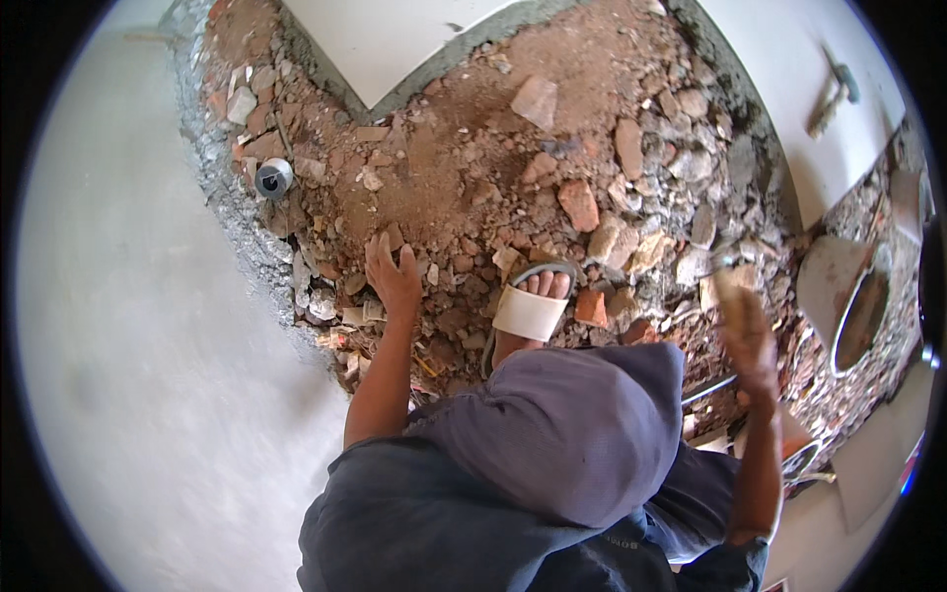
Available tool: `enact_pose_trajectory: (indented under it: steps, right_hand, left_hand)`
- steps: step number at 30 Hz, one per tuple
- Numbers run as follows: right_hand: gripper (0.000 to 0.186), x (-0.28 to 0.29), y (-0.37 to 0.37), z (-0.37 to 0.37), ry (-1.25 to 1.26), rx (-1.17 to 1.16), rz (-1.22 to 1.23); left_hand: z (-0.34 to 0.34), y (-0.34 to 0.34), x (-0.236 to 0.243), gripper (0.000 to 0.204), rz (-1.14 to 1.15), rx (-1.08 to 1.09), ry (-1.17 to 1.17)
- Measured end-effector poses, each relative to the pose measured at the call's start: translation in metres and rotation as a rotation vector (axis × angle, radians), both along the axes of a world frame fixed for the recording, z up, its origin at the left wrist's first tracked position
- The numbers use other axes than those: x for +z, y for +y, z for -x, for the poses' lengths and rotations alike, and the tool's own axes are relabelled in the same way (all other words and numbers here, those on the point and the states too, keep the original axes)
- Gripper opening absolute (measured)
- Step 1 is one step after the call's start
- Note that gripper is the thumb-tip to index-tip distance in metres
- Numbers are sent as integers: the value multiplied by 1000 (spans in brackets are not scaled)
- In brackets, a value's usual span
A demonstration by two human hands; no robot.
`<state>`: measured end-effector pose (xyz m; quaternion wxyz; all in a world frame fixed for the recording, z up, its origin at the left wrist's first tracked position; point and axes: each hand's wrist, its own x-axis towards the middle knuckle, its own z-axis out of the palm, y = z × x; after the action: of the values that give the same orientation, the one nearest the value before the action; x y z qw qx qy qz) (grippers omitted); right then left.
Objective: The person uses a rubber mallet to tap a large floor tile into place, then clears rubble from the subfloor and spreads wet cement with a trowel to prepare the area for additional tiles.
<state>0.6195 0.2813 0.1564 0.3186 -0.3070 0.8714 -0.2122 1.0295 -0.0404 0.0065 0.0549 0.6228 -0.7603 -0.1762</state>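
Observation:
My left hand [395,281] reaches down to the brick rubble [444,286], its fingers and thumb spread apart. A small brown brick fragment [395,235] lies right at its fingertips; whether they touch it I cannot tell. My right hand [752,345] is raised at the right, closed round a tool with a light wooden handle [728,288]. Its far end is blurred, so the exact kind does not show. Between the hands my sandalled foot [530,306] rests on the rubble, next to an orange brick piece [591,308].
A grey pipe end [273,179] sticks up at the left, beside the smooth grey floor [138,296]. White panels with mortar edges [395,44] stand at the far side. A hammer-like tool [837,94] lies at the upper right, above a tipped grey bucket [824,271].

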Motion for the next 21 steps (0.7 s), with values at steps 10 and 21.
enact_pose_trajectory:
  steps: [10,21]
  right_hand:
    - [55,-80,-244,-134,-223,591,-252]
    - [44,-138,-260,-46,516,800,-173]
  left_hand:
    - [-31,-6,2,54,59,207,101]
    - [-43,11,-24,64,36,170,-157]
